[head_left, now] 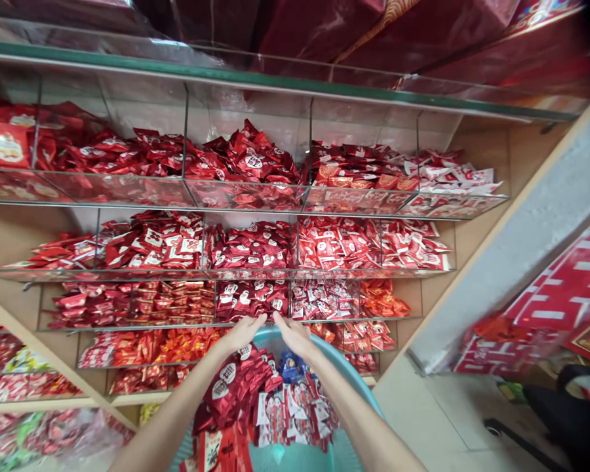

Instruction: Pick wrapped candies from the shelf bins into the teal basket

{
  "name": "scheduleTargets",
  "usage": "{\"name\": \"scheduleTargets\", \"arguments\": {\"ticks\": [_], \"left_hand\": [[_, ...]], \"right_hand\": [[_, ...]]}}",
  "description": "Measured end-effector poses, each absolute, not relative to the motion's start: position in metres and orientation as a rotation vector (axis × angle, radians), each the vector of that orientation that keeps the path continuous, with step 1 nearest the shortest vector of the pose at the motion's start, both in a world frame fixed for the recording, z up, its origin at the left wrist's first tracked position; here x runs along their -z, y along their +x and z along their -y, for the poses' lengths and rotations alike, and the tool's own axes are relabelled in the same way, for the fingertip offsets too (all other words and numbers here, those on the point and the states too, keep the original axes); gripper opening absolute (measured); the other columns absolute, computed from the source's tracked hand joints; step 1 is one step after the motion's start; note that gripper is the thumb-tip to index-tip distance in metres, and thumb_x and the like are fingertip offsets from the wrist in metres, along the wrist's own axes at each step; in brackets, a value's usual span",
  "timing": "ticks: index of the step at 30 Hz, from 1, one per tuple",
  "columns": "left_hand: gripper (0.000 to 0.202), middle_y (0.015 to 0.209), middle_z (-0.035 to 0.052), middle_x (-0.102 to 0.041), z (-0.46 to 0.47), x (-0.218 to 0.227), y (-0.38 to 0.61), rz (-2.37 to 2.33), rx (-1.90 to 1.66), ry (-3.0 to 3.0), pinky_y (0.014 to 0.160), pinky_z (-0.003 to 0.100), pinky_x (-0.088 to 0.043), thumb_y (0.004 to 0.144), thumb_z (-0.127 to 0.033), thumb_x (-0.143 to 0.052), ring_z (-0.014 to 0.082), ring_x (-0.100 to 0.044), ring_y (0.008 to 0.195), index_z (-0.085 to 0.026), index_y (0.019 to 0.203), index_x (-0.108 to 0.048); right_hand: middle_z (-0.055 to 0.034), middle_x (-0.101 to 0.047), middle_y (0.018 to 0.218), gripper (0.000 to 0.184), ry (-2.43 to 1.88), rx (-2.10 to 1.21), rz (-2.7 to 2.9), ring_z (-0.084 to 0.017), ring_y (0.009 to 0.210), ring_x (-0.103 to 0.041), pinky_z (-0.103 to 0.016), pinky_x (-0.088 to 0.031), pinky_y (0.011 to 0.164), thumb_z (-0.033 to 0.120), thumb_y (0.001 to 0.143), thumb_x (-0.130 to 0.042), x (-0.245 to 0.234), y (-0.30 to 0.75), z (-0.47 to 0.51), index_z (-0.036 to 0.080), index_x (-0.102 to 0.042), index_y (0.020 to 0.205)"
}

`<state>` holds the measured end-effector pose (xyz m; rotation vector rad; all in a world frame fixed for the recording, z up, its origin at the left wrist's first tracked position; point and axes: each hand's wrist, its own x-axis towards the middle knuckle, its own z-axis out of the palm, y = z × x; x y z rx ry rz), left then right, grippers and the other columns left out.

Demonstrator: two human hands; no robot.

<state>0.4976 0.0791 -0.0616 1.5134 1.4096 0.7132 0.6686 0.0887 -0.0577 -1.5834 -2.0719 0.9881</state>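
Both my arms stretch forward over a turquoise plastic basket (pixel 358 380). My left hand (pixel 243 332) and my right hand (pixel 292 334) are at the front edge of a shelf compartment of dark red candy packets (pixel 250 298). Their fingers are stretched out, the fingertips slanting toward each other with a small gap between them. Neither hand shows anything held. Inside the basket lie dark red packets (pixel 226 387), white-and-red packets (pixel 295 413), blue packets (pixel 290 367) and bright red packets (pixel 221 449).
Glass-fronted shelves (pixel 246 272) carry several divided compartments of red and orange packets. Dark red boxes (pixel 314 33) sit on the glass shelf above. At right are a grey wall (pixel 496 216), red printed bags (pixel 545 308) and a black chair (pixel 565 419). Bagged packets (pixel 54 436) lie lower left.
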Motion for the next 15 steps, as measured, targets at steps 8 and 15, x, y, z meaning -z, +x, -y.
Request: {"name": "scheduleTargets", "arguments": {"ticks": [8, 15], "left_hand": [[0.063, 0.1, 0.0065, -0.067, -0.089, 0.054, 0.508, -1.327, -0.723, 1.515, 0.091, 0.031, -0.037, 0.074, -0.065, -0.039, 0.0229, -0.057, 0.098, -0.014, 0.098, -0.067], [0.064, 0.112, 0.0075, -0.062, -0.095, 0.064, 0.503, -1.347, -0.697, 1.484, 0.1, 0.031, -0.029, 0.073, -0.066, -0.042, 0.0252, -0.05, 0.112, -0.016, 0.103, -0.066]], "right_hand": [[-0.008, -0.055, 0.121, 0.07, -1.564, -0.962, 2.106, -0.026, 0.116, -0.041, -0.046, -0.02, 0.098, 0.064, 0.083, -0.009, 0.062, 0.676, -0.091, 0.025, -0.058, 0.113], [-0.009, -0.057, 0.117, 0.069, -1.49, -0.922, 2.144, -0.025, 0.111, -0.046, -0.039, -0.028, 0.095, 0.062, 0.084, -0.012, 0.07, 0.681, -0.096, 0.02, -0.058, 0.112]]}}
